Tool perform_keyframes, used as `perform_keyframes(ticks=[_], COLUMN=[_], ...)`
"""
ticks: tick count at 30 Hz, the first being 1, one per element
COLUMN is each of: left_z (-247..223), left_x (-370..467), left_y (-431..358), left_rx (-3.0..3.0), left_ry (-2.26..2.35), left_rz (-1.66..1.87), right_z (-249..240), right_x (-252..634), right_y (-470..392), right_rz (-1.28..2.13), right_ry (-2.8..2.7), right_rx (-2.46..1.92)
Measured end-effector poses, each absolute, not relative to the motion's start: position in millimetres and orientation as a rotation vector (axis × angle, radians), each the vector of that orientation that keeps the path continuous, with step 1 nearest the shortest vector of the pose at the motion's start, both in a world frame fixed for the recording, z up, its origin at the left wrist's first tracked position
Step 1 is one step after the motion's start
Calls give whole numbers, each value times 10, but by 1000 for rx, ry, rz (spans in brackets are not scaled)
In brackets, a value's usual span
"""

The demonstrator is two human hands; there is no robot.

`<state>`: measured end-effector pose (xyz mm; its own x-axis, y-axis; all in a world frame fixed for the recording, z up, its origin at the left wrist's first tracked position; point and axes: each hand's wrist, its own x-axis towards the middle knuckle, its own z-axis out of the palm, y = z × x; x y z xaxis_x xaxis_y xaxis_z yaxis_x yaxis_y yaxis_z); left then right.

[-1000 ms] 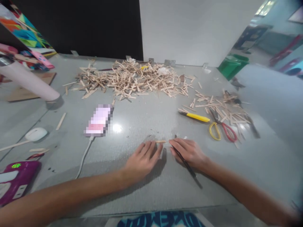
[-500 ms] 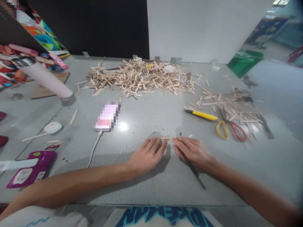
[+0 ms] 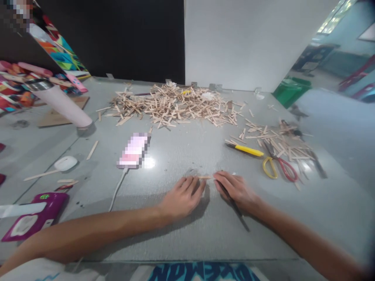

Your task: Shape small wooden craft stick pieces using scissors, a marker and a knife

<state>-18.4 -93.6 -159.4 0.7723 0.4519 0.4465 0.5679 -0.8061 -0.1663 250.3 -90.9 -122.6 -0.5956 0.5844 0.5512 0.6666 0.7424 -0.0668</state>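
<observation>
My left hand (image 3: 181, 196) lies palm down on the grey table (image 3: 187, 234), its fingertips pressing one end of a short wooden stick (image 3: 205, 177). My right hand (image 3: 234, 188) touches the stick's other end and grips a thin black tool (image 3: 234, 203) that points back toward me. The stick lies flat between the two hands.
A big heap of wooden sticks (image 3: 172, 105) lies at the back, a smaller heap (image 3: 278, 140) at right with yellow-and-red scissors (image 3: 278, 168) and a yellow-handled knife (image 3: 246, 149). A phone (image 3: 134, 150) on a cable, a pink tube (image 3: 63, 105) and a purple device (image 3: 32, 214) are at left.
The hands stay on the stick; only the view has shifted slightly.
</observation>
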Motion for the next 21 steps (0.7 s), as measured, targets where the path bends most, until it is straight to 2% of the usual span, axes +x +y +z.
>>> perform_keyframes(ticks=[6,14,21], left_z=[-1534,-1384,-1391], left_x=[-176,-183,-208], left_y=[-938,-958,-947], left_rx=[-2703,-2618,-2743], left_ry=[-805,-743,-751], left_rz=[-544,-534,-490], right_z=[-1222,-1236,-1184], right_x=[2590,2667,2621], right_y=[-864,-814,-795], right_rz=[-176,28,19], right_ry=[-2300,-2340,-2355], right_rx=[-947,-1103,-1168])
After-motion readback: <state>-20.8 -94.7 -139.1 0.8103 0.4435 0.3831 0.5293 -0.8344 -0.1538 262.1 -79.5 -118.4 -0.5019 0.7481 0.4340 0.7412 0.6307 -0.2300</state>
